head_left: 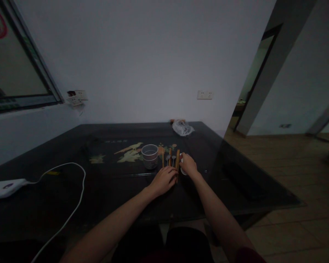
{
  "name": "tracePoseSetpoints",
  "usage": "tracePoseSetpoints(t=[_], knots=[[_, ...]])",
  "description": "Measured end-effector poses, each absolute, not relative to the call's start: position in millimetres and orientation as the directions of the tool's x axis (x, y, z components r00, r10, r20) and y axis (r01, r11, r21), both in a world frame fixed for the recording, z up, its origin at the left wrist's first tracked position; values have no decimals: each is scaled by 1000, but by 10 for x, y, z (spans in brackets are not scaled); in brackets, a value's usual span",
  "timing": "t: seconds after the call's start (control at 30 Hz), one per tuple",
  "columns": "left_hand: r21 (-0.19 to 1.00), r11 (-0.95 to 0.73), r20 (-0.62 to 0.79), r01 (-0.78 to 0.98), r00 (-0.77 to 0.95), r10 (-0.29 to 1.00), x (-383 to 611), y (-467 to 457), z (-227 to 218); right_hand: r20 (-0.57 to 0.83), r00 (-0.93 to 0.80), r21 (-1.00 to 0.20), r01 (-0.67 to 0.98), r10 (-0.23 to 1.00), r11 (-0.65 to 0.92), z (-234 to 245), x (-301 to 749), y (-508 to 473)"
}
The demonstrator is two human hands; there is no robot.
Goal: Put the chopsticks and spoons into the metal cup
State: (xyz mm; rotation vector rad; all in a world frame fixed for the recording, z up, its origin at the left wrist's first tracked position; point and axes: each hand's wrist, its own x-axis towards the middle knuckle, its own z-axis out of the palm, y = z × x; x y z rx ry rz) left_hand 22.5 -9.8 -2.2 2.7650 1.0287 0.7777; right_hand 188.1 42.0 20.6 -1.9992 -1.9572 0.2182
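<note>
My left hand (164,179) lies low over the handle ends of a row of utensils, fingers spread and slightly bent, their tips touching the chopsticks (177,157) at the row's right side. Left of these are two metal spoons (173,158), another chopstick (170,151) between them, and a single chopstick (163,159) at the far left. My right hand (189,165) has its fingers closed on a small white item (184,172) just right of the chopsticks; the hand covers most of it, so its kind is unclear. A perforated grey utensil cup (150,161) stands upright left of the row.
The dark glossy table (112,204) has a bird-and-flower pattern (130,152). A crumpled clear plastic bag (182,128) lies at the back near the wall. At left, a white power strip (7,187) trails a white cable (82,190) over the front edge.
</note>
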Motion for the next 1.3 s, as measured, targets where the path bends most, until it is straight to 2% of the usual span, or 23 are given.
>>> tracePoseSetpoints(t=[0.37, 0.73, 1.3], knots=[[235, -766, 421, 598, 648, 635, 219, -107, -32, 135, 36, -302, 953, 990, 7, 237, 1858, 370], [229, -755, 409, 614, 643, 648, 218, -76, -76, 165, 0, -176, 984, 986, 29, 213, 1756, 305], [194, -695, 347, 692, 614, 709, 219, -48, -140, 156, 3, -141, 990, 988, 19, 198, 1715, 299]])
